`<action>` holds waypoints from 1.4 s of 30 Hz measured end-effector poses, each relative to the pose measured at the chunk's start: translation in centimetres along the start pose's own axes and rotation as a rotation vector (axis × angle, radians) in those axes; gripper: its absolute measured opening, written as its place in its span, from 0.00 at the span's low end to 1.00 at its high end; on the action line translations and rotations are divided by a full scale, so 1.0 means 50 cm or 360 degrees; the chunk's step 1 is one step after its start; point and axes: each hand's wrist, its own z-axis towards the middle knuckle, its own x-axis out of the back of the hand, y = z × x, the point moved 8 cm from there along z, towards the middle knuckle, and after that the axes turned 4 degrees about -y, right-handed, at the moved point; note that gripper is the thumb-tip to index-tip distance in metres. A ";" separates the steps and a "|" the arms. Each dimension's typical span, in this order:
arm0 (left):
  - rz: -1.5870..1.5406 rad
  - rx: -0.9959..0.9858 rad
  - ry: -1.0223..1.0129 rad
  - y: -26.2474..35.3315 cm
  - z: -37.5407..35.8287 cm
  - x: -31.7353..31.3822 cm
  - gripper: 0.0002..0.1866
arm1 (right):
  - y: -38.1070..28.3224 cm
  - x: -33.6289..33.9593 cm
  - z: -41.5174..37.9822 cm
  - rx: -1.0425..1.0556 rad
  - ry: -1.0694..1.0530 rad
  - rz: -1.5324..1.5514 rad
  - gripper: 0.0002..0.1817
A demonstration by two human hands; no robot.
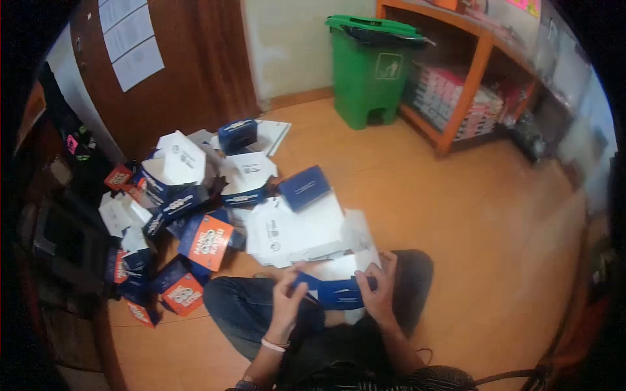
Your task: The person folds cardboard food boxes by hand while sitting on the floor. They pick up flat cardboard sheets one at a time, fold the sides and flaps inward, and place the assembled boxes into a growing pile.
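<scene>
A partly folded cardboard box, dark blue outside and white inside, is held above my crossed legs. My left hand pinches its left end between thumb and fingers. At the right end, my right hand grips the blue wall and a raised white flap. Just beyond my hands lies a stack of flat white box sheets. A blue box rests on the far part of that stack.
Left of me is a heap of blue, white and orange boxes on the wooden floor. A green bin stands by the far wall, beside an orange shelf with stacked cartons. A brown door is behind the heap.
</scene>
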 end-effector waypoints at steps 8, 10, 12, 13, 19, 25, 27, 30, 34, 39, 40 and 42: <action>0.1108 -0.0896 0.0068 0.187 0.016 -0.145 0.11 | -0.069 0.028 0.043 0.0259 0.0014 0.0035 0.12; 0.1278 -0.0902 -0.0236 0.209 0.022 -0.172 0.12 | -0.091 0.032 0.052 0.0455 -0.0141 0.0171 0.13; 0.1483 -0.0904 -0.0576 0.206 0.019 -0.192 0.18 | -0.094 0.039 0.060 0.0455 -0.0165 0.0172 0.13; 0.1472 -0.0877 -0.0574 0.204 0.021 -0.191 0.18 | -0.093 0.037 0.058 0.0470 -0.0205 0.0212 0.13; 0.2185 -0.1361 0.0414 0.254 0.032 -0.027 0.32 | -0.118 -0.039 0.026 0.0752 -0.0482 -0.0106 0.26; 0.2637 -0.1313 0.1564 0.353 0.179 0.149 0.44 | -0.032 -0.028 0.042 0.0269 -0.0382 -0.0093 0.28; 0.2713 -0.0907 0.0662 0.183 0.263 0.138 0.40 | 0.003 -0.029 0.034 0.0119 -0.0283 -0.0175 0.28; 0.2422 -0.0304 -0.0499 -0.198 0.300 0.098 0.41 | 0.074 -0.041 0.016 -0.0232 -0.0198 0.0362 0.27; 0.2267 -0.0264 -0.0688 -0.354 0.304 0.028 0.34 | 0.103 -0.050 -0.009 -0.0327 -0.0347 0.0312 0.25; 0.2479 0.0145 -0.1264 -0.421 0.347 0.016 0.23 | 0.163 -0.042 -0.025 -0.0557 -0.0311 0.0377 0.24; 0.2365 0.0031 -0.1271 -0.410 0.357 0.015 0.17 | 0.175 -0.044 -0.030 -0.0607 -0.0311 0.0415 0.24; 0.2101 0.0046 -0.1293 -0.416 0.375 0.041 0.11 | 0.195 -0.052 -0.033 -0.0661 -0.0312 0.0456 0.23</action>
